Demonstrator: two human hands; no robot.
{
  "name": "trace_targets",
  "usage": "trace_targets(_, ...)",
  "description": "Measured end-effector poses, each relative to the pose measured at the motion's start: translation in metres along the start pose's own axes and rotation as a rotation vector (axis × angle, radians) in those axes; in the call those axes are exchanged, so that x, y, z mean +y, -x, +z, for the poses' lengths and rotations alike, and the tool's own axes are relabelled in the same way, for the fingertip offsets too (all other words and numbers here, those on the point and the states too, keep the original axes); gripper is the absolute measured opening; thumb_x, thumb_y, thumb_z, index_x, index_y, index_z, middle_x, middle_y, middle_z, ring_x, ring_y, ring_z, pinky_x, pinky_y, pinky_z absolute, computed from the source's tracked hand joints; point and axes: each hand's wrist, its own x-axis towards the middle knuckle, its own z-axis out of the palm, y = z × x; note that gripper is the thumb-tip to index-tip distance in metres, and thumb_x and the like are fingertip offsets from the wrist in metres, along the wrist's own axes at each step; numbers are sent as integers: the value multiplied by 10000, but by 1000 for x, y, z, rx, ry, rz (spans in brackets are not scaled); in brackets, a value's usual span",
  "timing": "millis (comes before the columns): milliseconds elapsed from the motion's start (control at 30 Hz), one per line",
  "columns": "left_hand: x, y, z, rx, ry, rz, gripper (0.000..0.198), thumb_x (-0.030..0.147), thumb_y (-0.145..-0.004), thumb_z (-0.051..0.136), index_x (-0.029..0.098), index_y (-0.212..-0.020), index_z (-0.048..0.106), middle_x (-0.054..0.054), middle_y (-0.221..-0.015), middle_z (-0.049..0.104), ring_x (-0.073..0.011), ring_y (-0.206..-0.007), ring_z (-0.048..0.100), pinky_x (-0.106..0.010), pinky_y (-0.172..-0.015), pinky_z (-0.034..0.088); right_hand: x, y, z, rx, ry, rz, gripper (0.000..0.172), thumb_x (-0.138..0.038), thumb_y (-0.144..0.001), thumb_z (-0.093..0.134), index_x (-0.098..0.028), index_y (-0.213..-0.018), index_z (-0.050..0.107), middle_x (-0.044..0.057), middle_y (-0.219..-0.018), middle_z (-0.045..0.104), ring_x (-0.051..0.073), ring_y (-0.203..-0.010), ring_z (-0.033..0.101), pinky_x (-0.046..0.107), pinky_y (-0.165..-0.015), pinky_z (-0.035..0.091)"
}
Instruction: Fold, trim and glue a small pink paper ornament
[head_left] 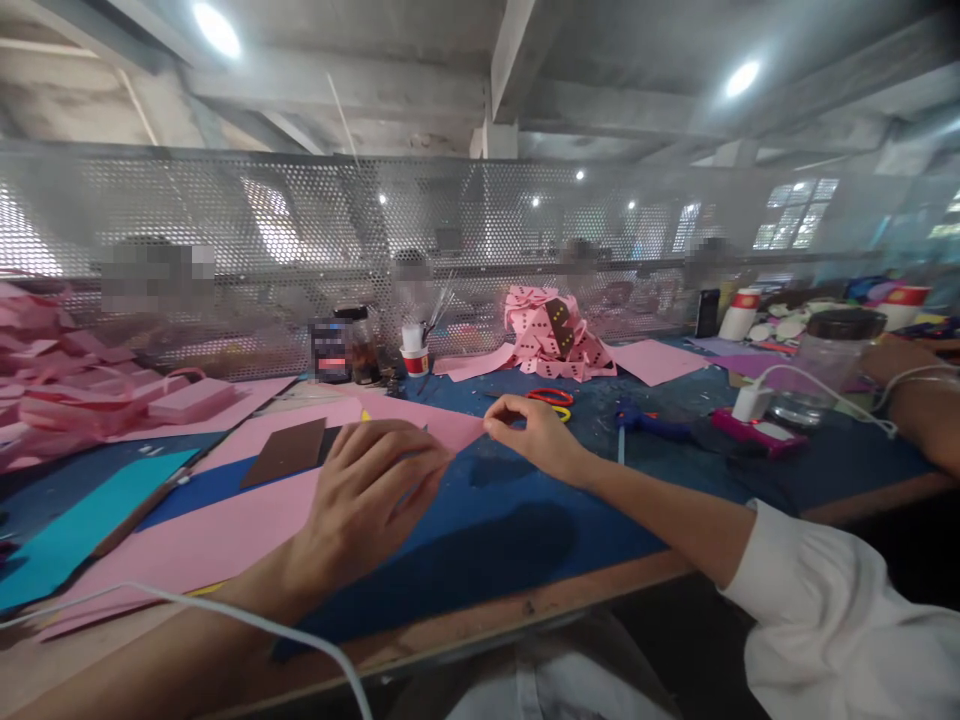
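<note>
Centrally, a large pink paper sheet (225,530) is spread over the blue-covered table (510,520). Its pointed far corner is pinched between thumb and forefinger of the right hand (536,440), whose grip is clenched on the paper. The left hand (367,500) is laid on the same sheet just beside that corner, fingers bent and pressed down, its grip released. A brown rectangular card (289,450) is seen on the sheet just left of the left hand. A teal paper sheet (75,535) is laid at the near left. Red-and-yellow-handled scissors (553,398) and a blue glue gun (649,420) are found beyond the right hand, with a heap of pink cut-out pieces (555,335) farther back.
</note>
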Motion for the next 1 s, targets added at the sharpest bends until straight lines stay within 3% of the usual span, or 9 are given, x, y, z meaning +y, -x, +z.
trace_targets(167, -6, -27, 10, -183, 0, -150, 311, 230, -856, 604, 297, -1151, 678, -49, -1176, 682, -286, -1170, 538, -427, -1020, 353, -2, 2, -2, -6, 60, -68, 109, -244, -856, 562, -175, -837, 645, 15, -815, 645, 141, -778, 579, 266, -753, 457)
trace_targets(333, -19, -37, 29, -312, 79, -255, 145, 253, -864, 601, 265, -936, 727, -31, -930, 718, -229, -929, 607, -348, -869, 403, -5, 1, -5, -28, 44, -72, 121, -270, -862, 595, -176, -864, 671, 31, -865, 675, 150, -828, 606, 276, -786, 469)
trace_targets(500, -19, -36, 23, -242, 264, -489, 119, 270, -839, 605, 236, -862, 717, -10, -860, 713, -194, -814, 617, -282, -731, 424, -13, -4, -13, -31, -132, 19, 211, -366, -876, 610, -177, -954, 661, 21, -811, 666, 145, -777, 623, 295, -792, 480)
trace_targets(667, -21, -58, 18, -158, 501, -674, 144, 296, -817, 622, 185, -837, 711, -11, -755, 682, -158, -686, 582, -249, -621, 404, -19, -14, -19, 27, -388, 95, 301, -399, -843, 656, -181, -1046, 610, 27, -830, 659, 146, -822, 631, 301, -829, 489)
trace_targets(800, -20, -81, 20, -67, 638, -722, 205, 342, -787, 669, 164, -879, 715, -25, -800, 686, -159, -739, 590, -243, -651, 413, -27, -26, -25, 15, -353, 49, 287, -434, -846, 644, -185, -986, 628, 41, -892, 667, 152, -865, 622, 307, -853, 487)
trace_targets(1000, -15, -101, 25, 34, 750, -737, 223, 341, -751, 710, 156, -876, 712, -31, -820, 699, -149, -732, 598, -244, -660, 430, -50, -50, -36, 174, -156, -57, 200, -378, -846, 626, -184, -888, 648, 31, -869, 661, 148, -831, 602, 290, -791, 495)
